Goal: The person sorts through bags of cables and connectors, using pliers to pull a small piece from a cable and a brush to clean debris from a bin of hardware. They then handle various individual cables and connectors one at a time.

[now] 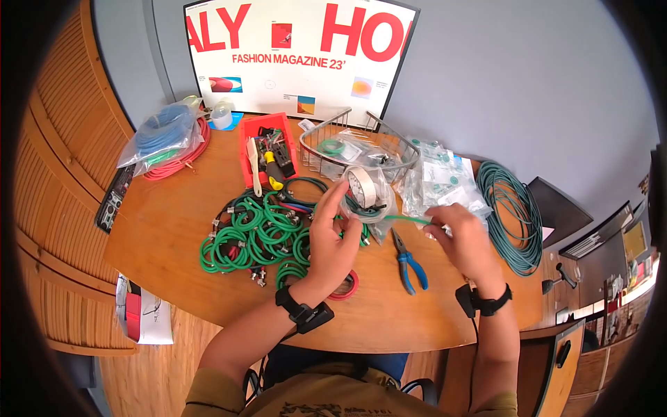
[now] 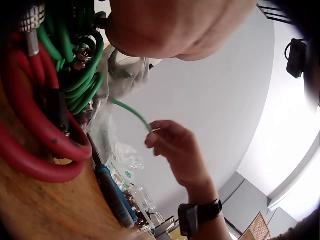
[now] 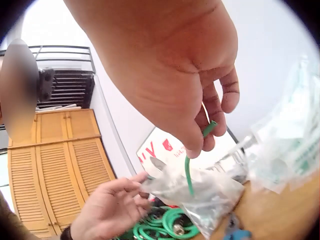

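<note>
Between the thumb and fingers of my right hand [image 1: 462,240] is pinched the end of a thin green cable [image 3: 188,172]. That cable runs leftward into a clear plastic bag [image 3: 212,195]. My left hand [image 1: 332,243] holds the bag at its left side, with fingertips at the bag's edge in the right wrist view. A roll of whitish tape [image 1: 363,186] overlaps the bag in the head view. Just below, blue-handled pliers [image 1: 411,267] lie on the table. Bundled green cables [image 1: 250,236] with metal connectors are left of my left hand, and a red cable loop [image 2: 75,152] lies beneath it.
A red bin [image 1: 244,167] of tools and a wire basket [image 1: 313,156] stand toward the back. Clear packets [image 1: 441,181] and a dark green cable coil [image 1: 511,222] lie at right. Bagged blue cable [image 1: 163,132] sits back left. A monitor [image 1: 292,87] stands behind.
</note>
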A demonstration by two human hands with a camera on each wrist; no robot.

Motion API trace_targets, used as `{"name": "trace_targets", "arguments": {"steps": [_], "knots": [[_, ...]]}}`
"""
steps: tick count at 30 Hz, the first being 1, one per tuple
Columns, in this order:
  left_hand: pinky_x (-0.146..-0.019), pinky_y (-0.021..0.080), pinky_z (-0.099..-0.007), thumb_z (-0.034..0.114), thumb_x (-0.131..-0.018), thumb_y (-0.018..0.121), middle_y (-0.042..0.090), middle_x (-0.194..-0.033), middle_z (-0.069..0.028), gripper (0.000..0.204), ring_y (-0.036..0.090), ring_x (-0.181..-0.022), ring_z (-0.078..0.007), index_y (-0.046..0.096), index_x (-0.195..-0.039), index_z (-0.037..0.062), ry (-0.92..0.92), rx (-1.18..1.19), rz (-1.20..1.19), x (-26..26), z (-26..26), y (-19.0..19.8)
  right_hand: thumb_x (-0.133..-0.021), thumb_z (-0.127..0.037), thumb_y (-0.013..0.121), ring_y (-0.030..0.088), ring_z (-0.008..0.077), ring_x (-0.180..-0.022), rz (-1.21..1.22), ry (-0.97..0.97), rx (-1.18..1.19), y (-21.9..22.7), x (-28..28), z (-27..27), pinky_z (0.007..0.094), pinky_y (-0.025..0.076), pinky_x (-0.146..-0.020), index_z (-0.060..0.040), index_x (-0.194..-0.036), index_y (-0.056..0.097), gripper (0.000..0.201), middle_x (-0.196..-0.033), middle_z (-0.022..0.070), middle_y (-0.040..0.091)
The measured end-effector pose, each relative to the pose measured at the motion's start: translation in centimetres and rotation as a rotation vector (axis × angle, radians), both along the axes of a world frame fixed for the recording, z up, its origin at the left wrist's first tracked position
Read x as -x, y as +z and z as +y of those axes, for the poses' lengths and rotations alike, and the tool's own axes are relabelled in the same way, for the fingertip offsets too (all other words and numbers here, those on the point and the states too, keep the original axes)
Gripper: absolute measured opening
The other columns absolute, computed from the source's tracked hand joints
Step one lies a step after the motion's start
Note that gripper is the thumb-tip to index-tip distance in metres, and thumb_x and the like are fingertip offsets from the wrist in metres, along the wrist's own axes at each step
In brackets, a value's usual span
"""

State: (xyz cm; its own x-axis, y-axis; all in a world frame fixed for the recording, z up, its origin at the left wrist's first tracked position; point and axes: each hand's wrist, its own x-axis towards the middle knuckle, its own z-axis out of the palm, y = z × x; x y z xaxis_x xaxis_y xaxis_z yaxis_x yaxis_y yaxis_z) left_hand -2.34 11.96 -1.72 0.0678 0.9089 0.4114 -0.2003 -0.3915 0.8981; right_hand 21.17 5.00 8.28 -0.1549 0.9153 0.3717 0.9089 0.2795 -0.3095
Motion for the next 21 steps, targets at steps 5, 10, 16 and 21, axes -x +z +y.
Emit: {"name": "trace_targets", "arguments": {"steps": [5,10,16,21], "knots": [[-0.09,0.055,-0.0254,-0.011,-0.099,0.058,0.045,-0.16,-0.0092,0.061,0.056,-0.108,-0.0078,0.046,-0.158,0.0,-0.012,0.015,-0.005,-0.2,0.0,0.1,-0.088,0.0,0.08,0.07,0.0286,-0.074,0.148,0.138,-0.242,3.7,3.0,-0.7,0.0355,0.054,-0.062,-0.001,-0.099,0.075,0.012,-0.087,0.0134,0.073],[-0.09,0.055,-0.025,-0.009,-0.099,0.06,0.044,-0.16,-0.0114,0.064,0.056,-0.107,-0.0078,0.043,-0.16,0.0,-0.005,-0.034,0.028,-0.1,-0.2,0.4,-0.087,0.001,0.08,0.07,0.0272,-0.073,0.233,0.262,-0.276,3.8,5.5,-0.2,0.0361,0.055,-0.062,-0.0011,-0.1,0.074,0.014,-0.086,0.0122,0.072],[-0.081,0.053,-0.0235,-0.011,-0.096,0.059,0.046,-0.157,-0.0105,0.069,0.054,-0.099,-0.0058,0.041,-0.162,0.001,-0.008,-0.089,0.102,0.1,-0.8,1.2,-0.085,-0.006,0.077,0.069,0.0312,-0.079,-0.139,0.335,-0.283,2.5,8.2,4.5,0.0406,0.057,-0.065,-0.0029,-0.092,0.069,0.011,-0.083,0.0111,0.063],[-0.074,0.051,-0.0216,-0.014,-0.094,0.059,0.05,-0.152,-0.0082,0.074,0.053,-0.096,-0.0043,0.039,-0.164,0.0026,-0.065,0.037,0.041,0.1,-0.5,0.2,-0.084,-0.009,0.076,0.072,0.0352,-0.085,-0.325,0.334,-0.104,1.7,8.6,6.6,0.0431,0.059,-0.07,-0.0035,-0.101,0.07,0.018,-0.088,0.0135,0.068]]}}
